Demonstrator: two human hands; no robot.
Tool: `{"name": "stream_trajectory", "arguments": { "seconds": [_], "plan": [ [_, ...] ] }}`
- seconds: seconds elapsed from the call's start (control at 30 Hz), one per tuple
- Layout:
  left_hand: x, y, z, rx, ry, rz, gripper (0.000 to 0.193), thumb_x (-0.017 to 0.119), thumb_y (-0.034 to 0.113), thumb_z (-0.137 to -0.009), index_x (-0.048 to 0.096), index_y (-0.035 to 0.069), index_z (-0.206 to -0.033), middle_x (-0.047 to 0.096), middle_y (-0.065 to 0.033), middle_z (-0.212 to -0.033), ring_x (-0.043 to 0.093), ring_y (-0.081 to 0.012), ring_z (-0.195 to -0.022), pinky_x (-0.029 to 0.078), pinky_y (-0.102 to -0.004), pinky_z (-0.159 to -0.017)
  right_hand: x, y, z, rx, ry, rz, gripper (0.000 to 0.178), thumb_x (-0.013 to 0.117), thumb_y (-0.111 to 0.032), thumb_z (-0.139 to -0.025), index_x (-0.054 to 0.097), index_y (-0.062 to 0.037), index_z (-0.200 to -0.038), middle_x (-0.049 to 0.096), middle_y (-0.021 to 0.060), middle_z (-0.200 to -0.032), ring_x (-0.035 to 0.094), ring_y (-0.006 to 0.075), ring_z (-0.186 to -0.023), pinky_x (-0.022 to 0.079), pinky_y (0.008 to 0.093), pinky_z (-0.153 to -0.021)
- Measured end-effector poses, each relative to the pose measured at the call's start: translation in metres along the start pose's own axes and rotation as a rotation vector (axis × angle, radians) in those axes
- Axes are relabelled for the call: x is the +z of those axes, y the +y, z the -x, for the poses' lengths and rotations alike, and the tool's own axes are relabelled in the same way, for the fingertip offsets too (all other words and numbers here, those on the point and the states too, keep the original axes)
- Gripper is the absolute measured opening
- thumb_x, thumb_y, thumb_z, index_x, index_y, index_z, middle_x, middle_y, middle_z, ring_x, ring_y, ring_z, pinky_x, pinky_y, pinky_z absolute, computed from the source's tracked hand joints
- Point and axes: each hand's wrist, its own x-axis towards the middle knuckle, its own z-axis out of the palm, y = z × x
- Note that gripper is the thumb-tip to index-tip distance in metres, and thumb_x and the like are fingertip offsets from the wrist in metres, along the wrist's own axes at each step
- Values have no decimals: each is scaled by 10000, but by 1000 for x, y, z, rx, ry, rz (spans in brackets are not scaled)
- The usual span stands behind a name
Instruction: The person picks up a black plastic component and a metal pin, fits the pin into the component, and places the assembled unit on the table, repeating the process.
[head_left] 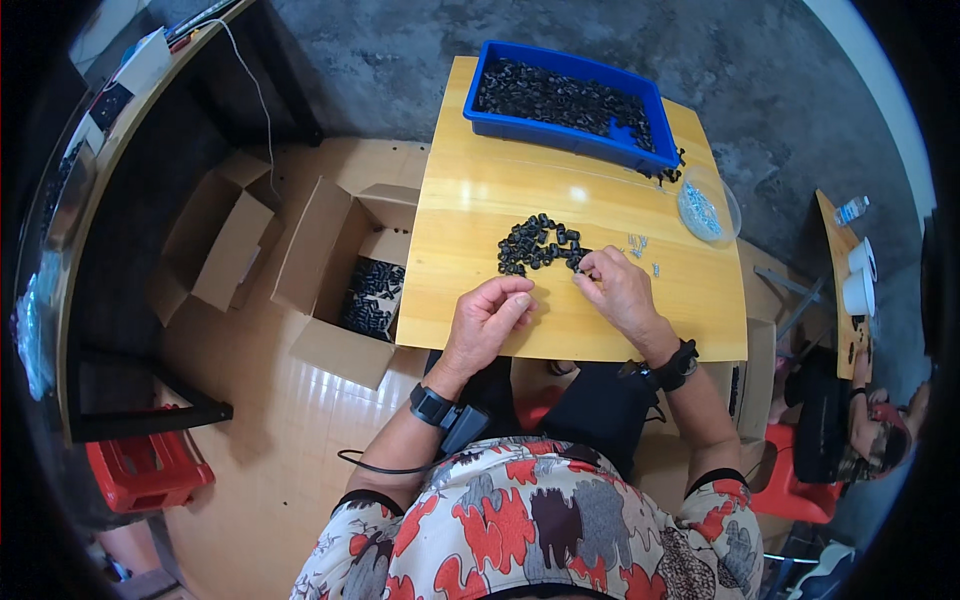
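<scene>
A loose pile of small black plastic parts [537, 243] lies on the yellow wooden table in front of me. At the pile's right edge, my right hand [620, 288] pinches a small black plastic part between thumb and fingers. My left hand [492, 315] hovers just below the pile, thumb pressed to its curled fingers; whatever it may hold is hidden. Several small metal pins [637, 243] are scattered right of the pile. Beyond them stands a clear round tub [708, 207] of similar pins.
A blue tray [570, 142] full of black parts sits at the table's far edge. Left of the table, an open cardboard box [335, 250] holds more black parts. Red stools [150, 470] stand on the floor. Another person [870, 425] sits at a table far right.
</scene>
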Motion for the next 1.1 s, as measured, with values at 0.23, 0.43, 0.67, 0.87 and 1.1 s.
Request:
{"name": "stream_trajectory", "arguments": {
  "seconds": [0.23,0.43,0.67,0.87,1.1],
  "plan": [
    [4,0,0,-34,38,23,186,551,97,-908,596,-1,-1060,651,-43,-842,584,-65,-698,495,-203,-638,12,0,6,4,164,137,127,677,-156,-752,597,-91,-826,542,79,-827,604,283,-729,499,393,-615],
    [3,1,1,-27,25,-25,195,541,91,-915,587,-1,-1081,653,-66,-871,597,-85,-715,510,-219,-652,14,-2,6,-25,206,171,112,669,-129,-739,592,-79,-802,521,76,-802,598,282,-720,499,390,-613],
    [3,-3,0,-13,21,-41,193,537,86,-916,584,-1,-1082,652,-67,-869,594,-84,-706,505,-217,-635,12,-10,16,-106,297,5,121,681,-95,-710,610,-81,-806,562,75,-805,605,285,-718,500,377,-603],
    [5,-2,-2,-12,27,-63,184,542,80,-912,585,-5,-1069,651,-67,-863,594,-86,-704,504,-217,-632,6,-11,39,292,216,-711,81,632,-34,-813,610,-15,-888,643,27,-823,592,95,-668,475,236,-565],
    [11,1,4,5,12,-157,195,567,77,-898,591,-3,-1074,657,-59,-879,602,-84,-750,501,-214,-675,-12,-23,59,290,167,-1282,147,573,-14,-863,569,10,-1008,643,50,-865,530,50,-641,444,179,-583]
  ]
}}
